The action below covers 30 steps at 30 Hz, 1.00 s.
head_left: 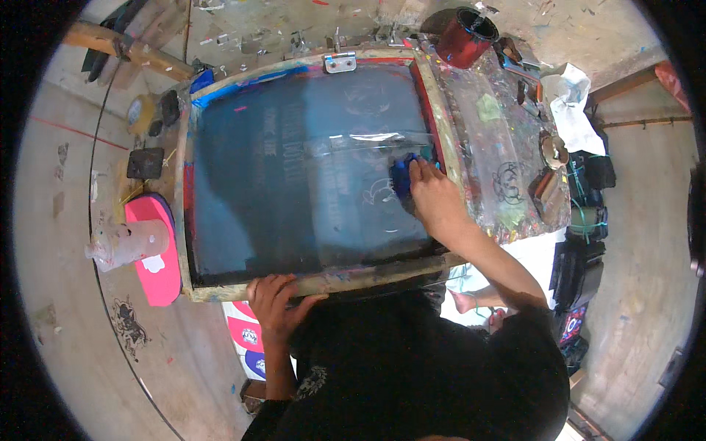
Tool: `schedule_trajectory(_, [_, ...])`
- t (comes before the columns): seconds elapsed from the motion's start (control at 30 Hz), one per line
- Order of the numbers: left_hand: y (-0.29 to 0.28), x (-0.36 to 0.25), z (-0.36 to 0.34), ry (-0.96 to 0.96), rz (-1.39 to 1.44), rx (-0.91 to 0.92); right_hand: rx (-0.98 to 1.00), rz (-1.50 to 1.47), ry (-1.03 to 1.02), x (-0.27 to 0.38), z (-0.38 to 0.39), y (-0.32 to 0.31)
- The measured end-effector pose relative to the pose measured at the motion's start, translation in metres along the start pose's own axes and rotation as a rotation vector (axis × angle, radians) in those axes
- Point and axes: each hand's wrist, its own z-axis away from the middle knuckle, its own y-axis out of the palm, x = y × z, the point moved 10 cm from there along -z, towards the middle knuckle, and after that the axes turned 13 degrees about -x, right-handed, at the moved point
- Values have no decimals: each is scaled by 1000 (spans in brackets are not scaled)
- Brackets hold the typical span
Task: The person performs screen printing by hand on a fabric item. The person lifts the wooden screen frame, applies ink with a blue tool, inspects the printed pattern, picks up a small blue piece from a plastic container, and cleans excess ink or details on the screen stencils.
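Observation:
A wooden screen-printing frame (368, 277) with blue-grey mesh (250, 198) lies in front of me, and a metal hinge (340, 63) sits on its far bar. Faint lettering and line drawings show in the mesh. My right hand (435, 192) presses a bunched dark blue rag (400, 176) onto the mesh, close to the right bar. At the near bar, left of the middle, my left hand (278, 300) grips the wood with its fingers over the edge. A glossy streak crosses the mesh just beyond the rag.
Left of the frame, a plastic bottle (131, 245) lies over a pink sole-shaped piece (163, 275). A dark block (145, 163) and a tape roll (140, 114) sit farther back. To the right are a paint-stained board (478, 147), a dark red can (465, 40) and crumpled white paper (570, 106).

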Motion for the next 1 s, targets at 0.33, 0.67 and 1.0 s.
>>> schedule_trajectory(0.33, [-2,0,-2,6,-10,-29,-22,-352,-27,30,-27,4])
schedule_trajectory(0.67, [0,-1,-5,10,-5,12,164,-697,-296,71,-14,-13])
schedule_trajectory(1.0, [-4,-2,-5,-12,-8,-3,402,-1048,51,16,-40,-14])
